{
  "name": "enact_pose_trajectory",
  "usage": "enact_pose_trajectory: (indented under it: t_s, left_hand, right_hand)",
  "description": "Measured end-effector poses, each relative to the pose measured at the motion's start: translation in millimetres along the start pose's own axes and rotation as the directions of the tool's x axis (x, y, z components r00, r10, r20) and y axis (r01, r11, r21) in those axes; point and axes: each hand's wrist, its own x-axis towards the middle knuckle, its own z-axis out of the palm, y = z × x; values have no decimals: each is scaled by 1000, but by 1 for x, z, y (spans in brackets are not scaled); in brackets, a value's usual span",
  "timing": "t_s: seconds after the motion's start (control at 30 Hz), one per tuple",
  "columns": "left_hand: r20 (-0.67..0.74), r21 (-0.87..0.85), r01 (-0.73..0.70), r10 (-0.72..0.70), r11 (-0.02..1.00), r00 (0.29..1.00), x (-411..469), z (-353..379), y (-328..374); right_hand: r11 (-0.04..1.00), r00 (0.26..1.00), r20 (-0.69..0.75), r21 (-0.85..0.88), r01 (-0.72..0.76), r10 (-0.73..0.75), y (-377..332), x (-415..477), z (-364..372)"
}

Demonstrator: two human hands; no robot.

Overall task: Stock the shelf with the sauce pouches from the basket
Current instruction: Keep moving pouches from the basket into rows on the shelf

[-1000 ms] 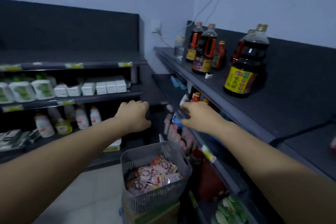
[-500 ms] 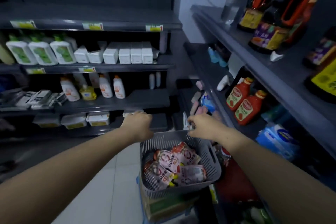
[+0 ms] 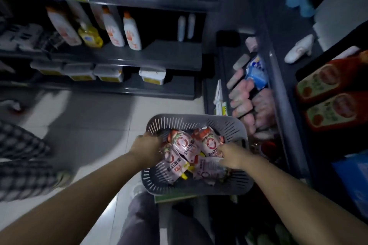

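**Dim shop aisle, both hands in basket**

Room: dark shelving runs across the top of the frame and down the right side; pale tiled floor (image 3: 103, 117) fills the centre left, an open strip between the two runs. A checked fabric edge shows at lower left; the whole frame is motion-blurred.

Basket (image 3: 237, 125): grey, slotted walls, lower centre of frame, sitting on a box whose green edge shows under its near rim. Its right wall lies just beside the right shelf (image 3: 278, 93) edge; its left wall is open to the floor.

Pouches (image 3: 185, 149): pink and white with red print, heaped inside the basket, overlapping, several yellow caps showing.

Left hand (image 3: 147, 147): at the basket's left rim, fingers curled down onto the leftmost pouch; whether they have closed round it cannot be told.

Right hand (image 3: 231, 155): over the right half of the basket, fingertips pressed together on the edge of a pouch.

Right shelf: a row of pinkish packs and a blue pack along the front lip; two ketchup bottles (image 3: 326, 95) on the tier above, far right.

Top shelves: white bottles (image 3: 131, 32) with orange caps, one yellow bottle, white tubs below.
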Motion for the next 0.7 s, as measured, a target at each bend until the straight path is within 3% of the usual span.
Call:
enact_pose_trajectory:
  t_s: [0.37, 0.53, 0.7]
  left_hand:
    - [262, 116, -52, 20, 992, 965, 94, 116, -19]
    - [283, 61, -116, 95, 991, 954, 125, 159, -24]
    - [308, 196, -238, 171, 951, 936, 148, 181, -18]
  right_hand:
    - [958, 998, 7, 278, -66, 67, 44, 93, 88]
    - [975, 996, -69, 220, -40, 56, 57, 128, 123]
    - [991, 988, -155, -136, -11, -10, 55, 145, 139]
